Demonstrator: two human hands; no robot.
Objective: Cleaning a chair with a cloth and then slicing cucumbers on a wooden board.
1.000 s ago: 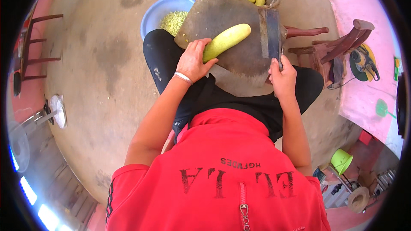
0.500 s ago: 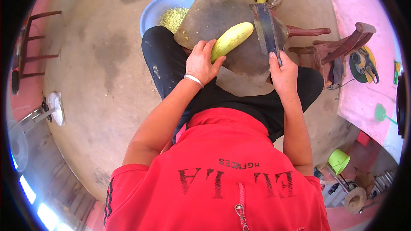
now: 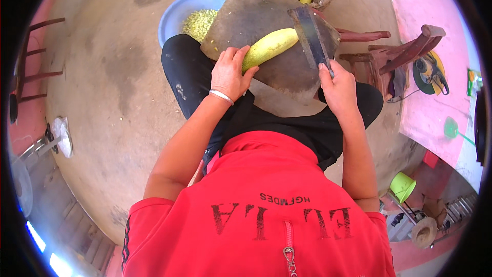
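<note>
The left hand pins the yellow-green cucumber on the chopping board, while at three o'clock the right hand's grip is clamped on the cleaver.

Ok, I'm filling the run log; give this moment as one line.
left hand: holds cucumber on chopping board | right hand: grips cleaver, blade at cucumber's end | blue basin: chopped pieces

We are seeing a pale yellow-green cucumber lying on a grey-brown board, a dark grey cleaver blade, a blue basin holding yellow-green pieces, a red shirt showing black lettering, and black trousers.
</note>
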